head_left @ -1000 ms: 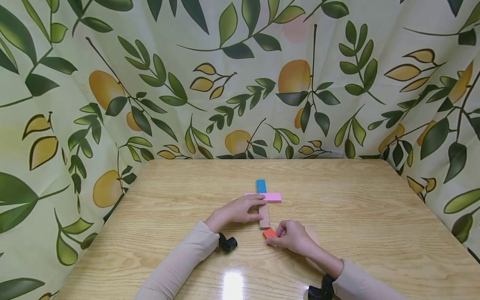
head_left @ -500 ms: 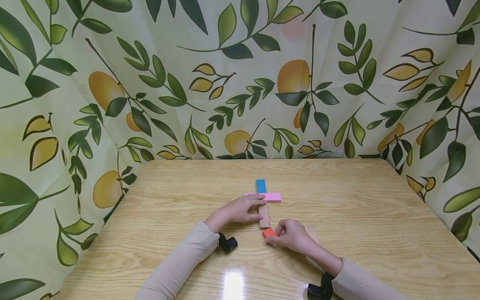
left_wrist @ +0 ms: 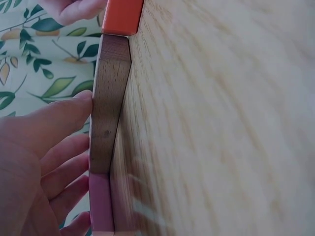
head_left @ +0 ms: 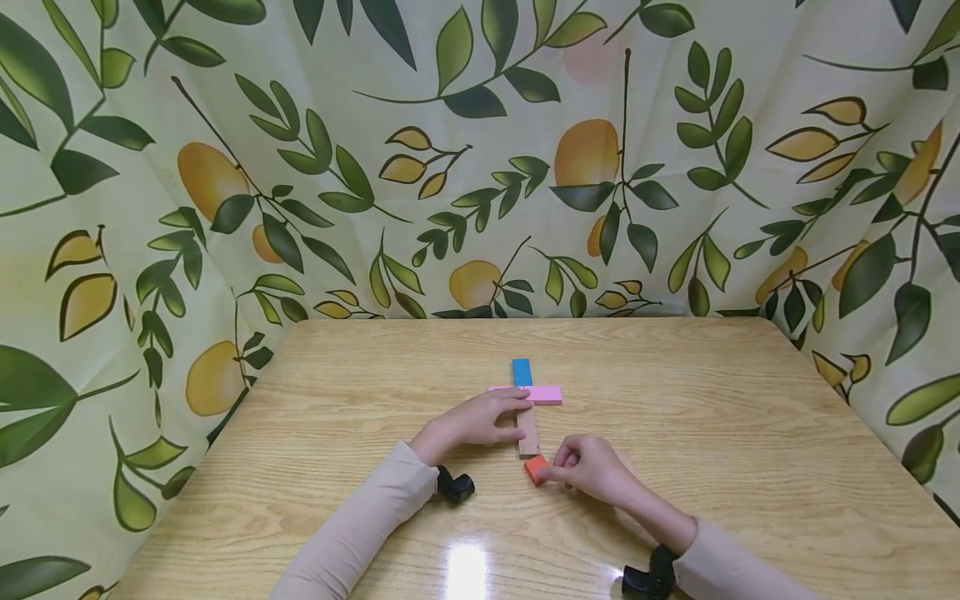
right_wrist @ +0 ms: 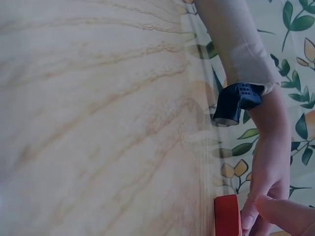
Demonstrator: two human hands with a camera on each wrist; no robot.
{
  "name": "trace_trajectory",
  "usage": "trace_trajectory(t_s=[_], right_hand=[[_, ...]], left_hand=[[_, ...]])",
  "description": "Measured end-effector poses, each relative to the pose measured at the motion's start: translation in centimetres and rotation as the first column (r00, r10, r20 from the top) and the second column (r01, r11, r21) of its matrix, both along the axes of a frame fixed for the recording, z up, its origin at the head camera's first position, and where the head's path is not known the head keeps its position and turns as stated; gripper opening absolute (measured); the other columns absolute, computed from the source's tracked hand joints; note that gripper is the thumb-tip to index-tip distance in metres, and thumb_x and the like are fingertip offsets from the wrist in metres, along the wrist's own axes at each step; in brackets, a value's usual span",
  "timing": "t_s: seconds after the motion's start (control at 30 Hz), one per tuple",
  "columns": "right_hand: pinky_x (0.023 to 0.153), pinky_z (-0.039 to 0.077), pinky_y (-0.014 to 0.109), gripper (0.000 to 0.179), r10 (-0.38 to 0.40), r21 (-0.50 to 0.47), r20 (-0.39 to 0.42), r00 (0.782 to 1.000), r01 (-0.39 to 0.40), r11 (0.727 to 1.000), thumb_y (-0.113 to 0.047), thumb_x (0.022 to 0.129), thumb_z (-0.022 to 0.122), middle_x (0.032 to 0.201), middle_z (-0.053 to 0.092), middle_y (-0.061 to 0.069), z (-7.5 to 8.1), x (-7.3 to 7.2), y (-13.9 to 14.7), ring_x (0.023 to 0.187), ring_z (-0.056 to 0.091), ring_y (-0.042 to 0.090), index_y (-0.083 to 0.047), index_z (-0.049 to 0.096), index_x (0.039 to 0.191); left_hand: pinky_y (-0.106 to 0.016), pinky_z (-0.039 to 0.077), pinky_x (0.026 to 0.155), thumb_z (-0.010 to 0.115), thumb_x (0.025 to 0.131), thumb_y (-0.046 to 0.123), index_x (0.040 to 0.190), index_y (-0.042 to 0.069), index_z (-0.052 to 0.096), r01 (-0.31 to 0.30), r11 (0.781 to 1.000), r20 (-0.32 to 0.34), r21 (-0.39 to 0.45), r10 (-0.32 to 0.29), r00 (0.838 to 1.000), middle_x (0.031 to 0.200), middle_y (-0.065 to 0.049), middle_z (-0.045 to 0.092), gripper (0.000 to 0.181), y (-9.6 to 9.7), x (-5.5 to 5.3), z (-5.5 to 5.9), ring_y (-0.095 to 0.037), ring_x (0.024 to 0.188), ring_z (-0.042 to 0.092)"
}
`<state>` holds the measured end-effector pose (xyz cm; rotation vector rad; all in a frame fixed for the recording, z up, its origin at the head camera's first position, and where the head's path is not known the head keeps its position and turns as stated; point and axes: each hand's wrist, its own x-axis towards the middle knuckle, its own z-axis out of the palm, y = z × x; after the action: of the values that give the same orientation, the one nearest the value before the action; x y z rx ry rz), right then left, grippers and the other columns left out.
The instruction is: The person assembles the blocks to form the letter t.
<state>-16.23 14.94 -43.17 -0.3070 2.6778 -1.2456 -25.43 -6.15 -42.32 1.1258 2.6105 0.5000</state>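
Observation:
My left hand (head_left: 480, 419) rests with extended fingers on the row of flat blocks. Its fingertips lie over the pink block (head_left: 546, 395) and its thumb is by the plain wooden block (head_left: 528, 433). A blue block (head_left: 522, 372) touches the far side of the pink piece. An orange-red block (head_left: 536, 469) lies slightly turned at the near end of the wooden one. My right hand (head_left: 596, 472) is at its right side, a fingertip at its edge. In the right wrist view the thumb (right_wrist: 288, 216) appears raised off the red block (right_wrist: 227, 216), not wrapped round it.
A pale wooden piece (head_left: 626, 458) shows partly behind my right wrist. Black cameras (head_left: 454, 487) are strapped at both wrists. The wood-grain table (head_left: 360, 375) ends at a leaf-patterned curtain (head_left: 480, 167).
My right hand has loosened from the orange-red block and lifted slightly, uncovering more of it. The block has turned a little. My left hand has kept its place.

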Motion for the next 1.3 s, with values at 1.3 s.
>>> trace_trajectory(t_s=[1.3], right_hand=[[0.048, 0.043, 0.018, 0.023, -0.124, 0.022, -0.004, 0.992, 0.124, 0.992, -0.021, 0.081, 0.075, 0.068, 0.06, 0.003, 1.2, 0.9, 5.4, 0.057, 0.05, 0.006, -0.001, 0.064, 0.081]], left_hand=[[-0.037, 0.028, 0.123, 0.057, 0.096, 0.035, 0.143, 0.014, 0.047, -0.004, 1.0, 0.005, -0.01, 0.004, 1.0, 0.158, -0.001, 0.036, 0.053, 0.0, -0.1, -0.2, -0.019, 0.149, 0.031]])
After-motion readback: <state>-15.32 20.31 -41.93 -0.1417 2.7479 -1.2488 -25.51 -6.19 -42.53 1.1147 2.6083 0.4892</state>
